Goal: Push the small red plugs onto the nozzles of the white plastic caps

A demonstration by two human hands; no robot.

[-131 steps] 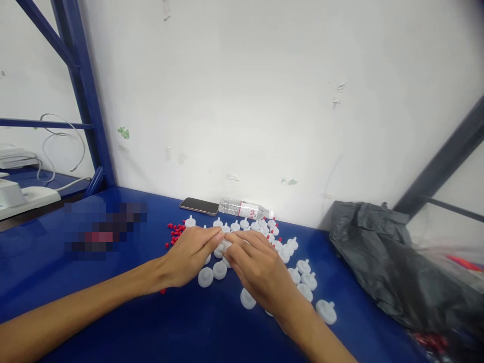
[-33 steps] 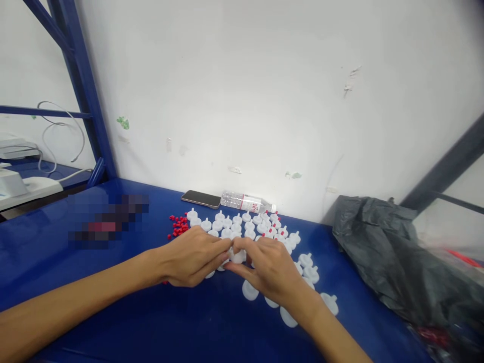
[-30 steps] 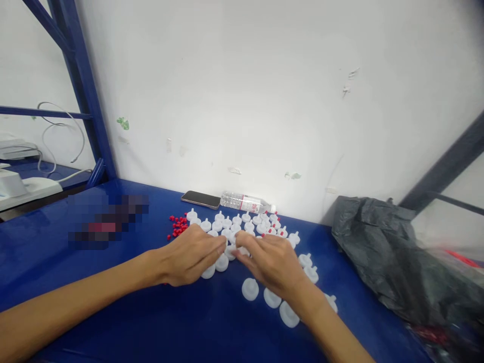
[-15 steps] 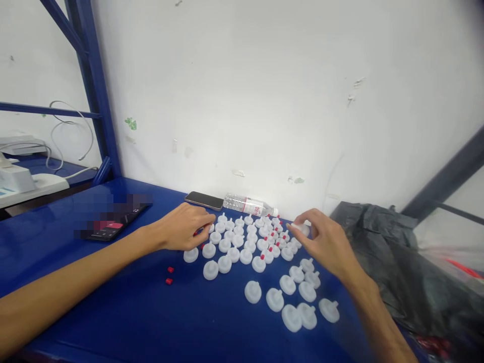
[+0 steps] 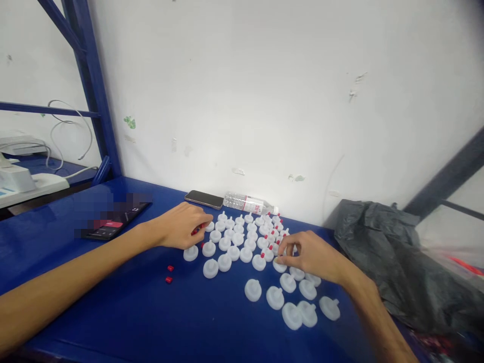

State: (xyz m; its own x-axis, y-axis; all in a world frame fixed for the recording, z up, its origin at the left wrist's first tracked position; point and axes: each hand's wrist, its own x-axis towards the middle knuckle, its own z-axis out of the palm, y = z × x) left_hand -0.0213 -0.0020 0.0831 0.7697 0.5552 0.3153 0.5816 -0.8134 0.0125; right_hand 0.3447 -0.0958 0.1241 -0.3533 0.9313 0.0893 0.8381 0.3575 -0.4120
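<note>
My right hand [image 5: 312, 256] pinches a white round cap with a small spout [image 5: 280, 266], thumb and finger at its top, low over the blue table [image 5: 181, 322]. Left of the spread of caps, my left hand [image 5: 185, 225] is curled with fingers closed. Small red tips [image 5: 197, 230] show by its fingertips; whether it grips one is hidden. Several white spouted caps [image 5: 224, 262] stand between the hands, and some at the right of the group carry a red tip [image 5: 262, 255]. Two loose red tips [image 5: 169, 280] lie below my left hand.
A clear plastic bottle [image 5: 249, 203] and a dark phone [image 5: 204, 199] lie along the wall. Another phone [image 5: 113, 224] is on the left. Black plastic bags [image 5: 389, 262] bulge at the right edge, and a blue metal post [image 5: 94, 91] rises at the left.
My right hand has moved down and left, from the back right of the group to its front right, with a white cap. My left hand has barely shifted.
</note>
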